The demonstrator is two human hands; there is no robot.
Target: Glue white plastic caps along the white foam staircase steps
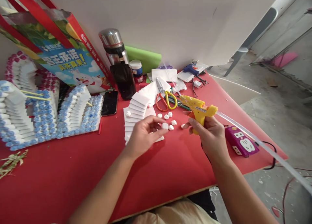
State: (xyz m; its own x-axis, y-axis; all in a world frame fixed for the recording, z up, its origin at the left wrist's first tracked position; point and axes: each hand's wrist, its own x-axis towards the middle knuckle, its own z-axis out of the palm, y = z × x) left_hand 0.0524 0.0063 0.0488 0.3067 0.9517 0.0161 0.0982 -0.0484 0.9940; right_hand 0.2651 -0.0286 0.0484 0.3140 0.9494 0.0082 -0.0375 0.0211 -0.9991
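Observation:
My right hand [212, 133] is wrapped round the grip of a yellow hot glue gun [198, 108], its nozzle pointing up and left. A long clear glue stick [258, 143] runs out of the gun's back. Between thumb and fingers, my left hand [143, 134] pinches a small white rosette [164, 126]. Several similar loose white rosettes [174, 122] lie on the red table just beyond the fingertips. Under and behind my left hand sits a fanned, stepped white card piece [137, 104] with a few rosettes on it; my hand hides part of it.
Scissors [167, 99] with red and yellow handles lie behind the rosettes. A thermos [119, 61], a phone [109, 103] and blue-and-white stepped models [73, 115] stand or lie leftward. A purple power socket [241, 141] and a blue glue gun [190, 69] are at right and back.

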